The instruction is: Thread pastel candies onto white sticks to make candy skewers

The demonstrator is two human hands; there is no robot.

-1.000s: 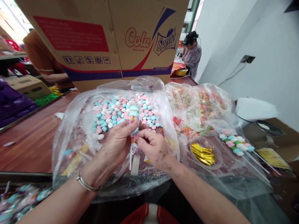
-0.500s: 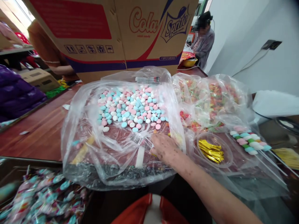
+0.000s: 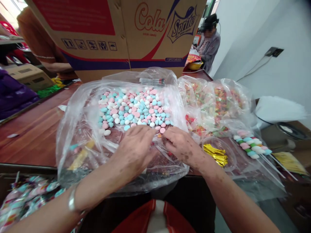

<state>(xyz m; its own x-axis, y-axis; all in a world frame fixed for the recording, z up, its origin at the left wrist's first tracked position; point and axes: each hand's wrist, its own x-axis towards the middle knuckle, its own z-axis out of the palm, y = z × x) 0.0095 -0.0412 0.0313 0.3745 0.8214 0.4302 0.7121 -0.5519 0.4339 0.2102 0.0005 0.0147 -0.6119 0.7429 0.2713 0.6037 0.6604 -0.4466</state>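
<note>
My left hand (image 3: 136,147) and my right hand (image 3: 181,145) are close together at the near edge of a heap of candies (image 3: 141,106). Pink, blue and white, these rounded pieces lie on a clear plastic bag (image 3: 80,106). Bent fingers on my left hand point towards the right one; their tips are hidden. My right hand's fingers are curled inward beside a pink candy (image 3: 162,130). What either hand holds, if anything, cannot be made out. To the right, a round clear dish (image 3: 232,158) holds gold twist ties (image 3: 216,154).
Candy skewers (image 3: 252,145) on white sticks lie at the right. Bags of colourful sweets (image 3: 206,97) are behind them. A large carton (image 3: 97,29) stands at the back. Wrapped candies (image 3: 31,197) fill a box at the lower left. Two people (image 3: 210,43) are beyond the table.
My left hand has come in from the lower left to the candies. My right hand has shifted slightly right, its fingers now curled. The view has turned slightly.
</note>
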